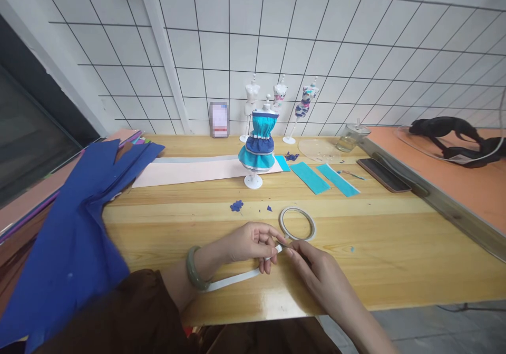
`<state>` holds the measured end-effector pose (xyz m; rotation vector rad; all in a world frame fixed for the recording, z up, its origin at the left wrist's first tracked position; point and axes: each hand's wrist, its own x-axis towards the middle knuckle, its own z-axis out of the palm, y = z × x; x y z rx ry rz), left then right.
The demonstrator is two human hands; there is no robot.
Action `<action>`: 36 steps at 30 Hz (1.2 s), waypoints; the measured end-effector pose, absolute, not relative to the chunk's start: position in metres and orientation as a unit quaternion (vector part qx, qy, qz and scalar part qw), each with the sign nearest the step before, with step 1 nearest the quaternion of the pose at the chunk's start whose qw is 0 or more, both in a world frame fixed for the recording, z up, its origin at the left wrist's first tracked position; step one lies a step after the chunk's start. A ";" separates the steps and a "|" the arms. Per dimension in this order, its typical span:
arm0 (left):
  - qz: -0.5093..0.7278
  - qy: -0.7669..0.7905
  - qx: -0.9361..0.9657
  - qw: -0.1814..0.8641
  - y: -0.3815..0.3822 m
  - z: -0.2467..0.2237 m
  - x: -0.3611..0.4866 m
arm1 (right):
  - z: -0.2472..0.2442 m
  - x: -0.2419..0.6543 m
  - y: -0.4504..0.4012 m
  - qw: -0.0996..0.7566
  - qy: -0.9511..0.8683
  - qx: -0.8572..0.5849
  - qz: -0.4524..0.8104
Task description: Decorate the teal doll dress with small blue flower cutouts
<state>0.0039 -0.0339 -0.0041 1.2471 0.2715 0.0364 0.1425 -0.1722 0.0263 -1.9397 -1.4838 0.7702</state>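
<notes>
Brown sleeve [114, 312] nearest. White strip [237, 278] pinched in left hand [253, 242], long axis slanted leftward and nearer over worktop [395, 248]; right hand [322, 272] pressed fingertip-to-fingertip beside its upper end, contents unclear.

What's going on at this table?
A person's left hand holds a narrow white strip, and the right hand meets it at the strip's end; what its fingertips pinch is too small to tell. A ring-shaped roll lies just beyond. Farther back stands a small dress form in teal and blue, with blue material off to the left.
</notes>
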 end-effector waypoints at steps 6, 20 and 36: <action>0.014 0.125 0.583 0.803 -0.034 -0.003 0.004 | 0.028 0.143 -0.174 0.280 -0.568 -0.724 0.275; 0.034 0.131 0.590 0.796 -0.033 -0.001 0.003 | 0.019 0.158 -0.182 0.302 -0.540 -0.748 0.240; 0.251 0.261 0.649 0.669 -0.028 -0.012 0.008 | -0.021 0.255 -0.183 0.071 -0.471 -0.875 -0.085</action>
